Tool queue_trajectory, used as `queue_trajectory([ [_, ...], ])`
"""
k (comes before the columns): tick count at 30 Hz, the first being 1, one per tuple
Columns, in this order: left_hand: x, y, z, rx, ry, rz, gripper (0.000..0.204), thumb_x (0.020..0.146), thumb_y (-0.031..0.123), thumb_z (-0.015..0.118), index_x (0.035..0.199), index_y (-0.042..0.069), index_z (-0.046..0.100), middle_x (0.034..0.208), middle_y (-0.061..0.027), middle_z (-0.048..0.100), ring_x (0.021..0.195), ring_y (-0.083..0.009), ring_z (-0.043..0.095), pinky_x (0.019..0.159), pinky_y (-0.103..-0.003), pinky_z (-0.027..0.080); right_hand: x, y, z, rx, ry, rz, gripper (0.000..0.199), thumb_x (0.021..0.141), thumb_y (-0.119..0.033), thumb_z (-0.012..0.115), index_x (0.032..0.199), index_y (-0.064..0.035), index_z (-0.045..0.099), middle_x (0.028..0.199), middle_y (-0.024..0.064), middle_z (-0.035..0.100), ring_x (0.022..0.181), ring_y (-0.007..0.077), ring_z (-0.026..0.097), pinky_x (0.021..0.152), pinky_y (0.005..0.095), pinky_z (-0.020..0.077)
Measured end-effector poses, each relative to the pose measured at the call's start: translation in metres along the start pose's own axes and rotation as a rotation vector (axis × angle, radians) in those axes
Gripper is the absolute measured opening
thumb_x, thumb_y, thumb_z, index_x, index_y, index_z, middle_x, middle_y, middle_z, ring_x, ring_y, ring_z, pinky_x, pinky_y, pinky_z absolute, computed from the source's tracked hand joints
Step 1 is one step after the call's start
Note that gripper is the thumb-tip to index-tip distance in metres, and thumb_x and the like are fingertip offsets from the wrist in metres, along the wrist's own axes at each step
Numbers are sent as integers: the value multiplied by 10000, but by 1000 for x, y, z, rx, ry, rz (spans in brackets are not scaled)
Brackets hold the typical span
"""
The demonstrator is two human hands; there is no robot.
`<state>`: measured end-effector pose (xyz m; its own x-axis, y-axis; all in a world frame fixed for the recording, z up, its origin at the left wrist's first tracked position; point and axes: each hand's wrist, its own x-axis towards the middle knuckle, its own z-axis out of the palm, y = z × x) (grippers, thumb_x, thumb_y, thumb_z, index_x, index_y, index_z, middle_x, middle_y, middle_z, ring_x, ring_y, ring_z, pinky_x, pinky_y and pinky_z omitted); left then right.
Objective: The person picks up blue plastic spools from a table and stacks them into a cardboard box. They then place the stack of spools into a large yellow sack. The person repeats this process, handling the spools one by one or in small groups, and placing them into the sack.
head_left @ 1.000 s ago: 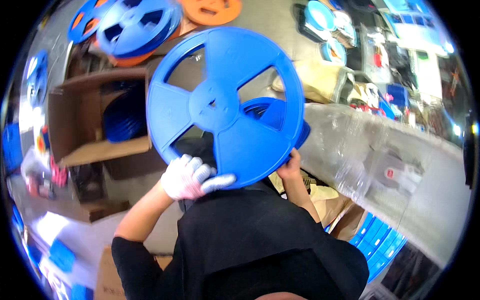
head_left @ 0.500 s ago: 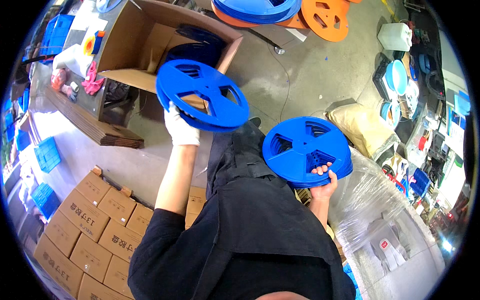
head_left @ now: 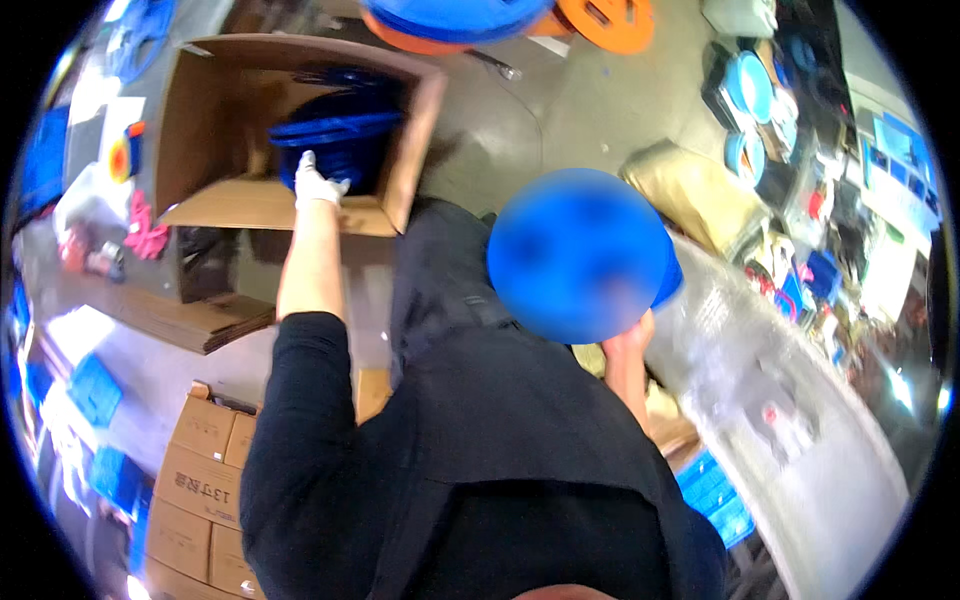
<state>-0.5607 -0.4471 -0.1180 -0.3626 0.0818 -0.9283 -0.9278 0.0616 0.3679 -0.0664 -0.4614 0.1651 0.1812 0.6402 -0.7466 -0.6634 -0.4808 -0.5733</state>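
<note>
My left hand [head_left: 317, 187], in a white glove, reaches into an open cardboard box [head_left: 270, 205] up ahead on the left. Its fingers are at the near rim of a blue plastic reel [head_left: 335, 128], seen nearly edge-on, and appear to grip it. Further blue reels lie around and behind it in the box, dark in shadow. My bare right hand [head_left: 628, 338] is closed on the near edge of a stack of blue reels [head_left: 580, 255] in front of my body. That stack is blurred, and most of the fingers are hidden.
Large blue reels [head_left: 455, 15] and an orange reel [head_left: 612, 22] are at the far edge. Flattened cardboard [head_left: 220, 325] lies below the box. Closed cartons [head_left: 195, 480] are stacked at lower left. A tan sack [head_left: 695, 195] and a plastic-wrapped load [head_left: 760, 380] stand on the right.
My left hand has carried its blue reels forward and left into the cardboard box. My right hand still holds its stack, which now looks blurred. The whole view has shifted.
</note>
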Motion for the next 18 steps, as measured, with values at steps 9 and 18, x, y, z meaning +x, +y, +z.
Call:
queue_trajectory([
  [9, -21, -13, -84, 730, -198, -101, 576, 870, 379, 611, 1378, 187, 420, 1292, -72, 466, 1086, -246, 467, 937, -451, 381, -28, -11, 47, 227, -461, -110, 367, 734, -157, 607, 1087, -67, 566, 666, 0, 428, 600, 130, 431, 649, 305, 382],
  [18, -125, 1, 7, 762, -606, 250, 550, 898, 308, 632, 1381, 127, 443, 1179, -32, 587, 1030, -140, 545, 920, -305, 420, -52, -54, 68, 364, -784, -185, 367, 741, -173, 637, 1044, -53, 467, 595, -17, 393, 504, 105, 402, 573, 290, 349],
])
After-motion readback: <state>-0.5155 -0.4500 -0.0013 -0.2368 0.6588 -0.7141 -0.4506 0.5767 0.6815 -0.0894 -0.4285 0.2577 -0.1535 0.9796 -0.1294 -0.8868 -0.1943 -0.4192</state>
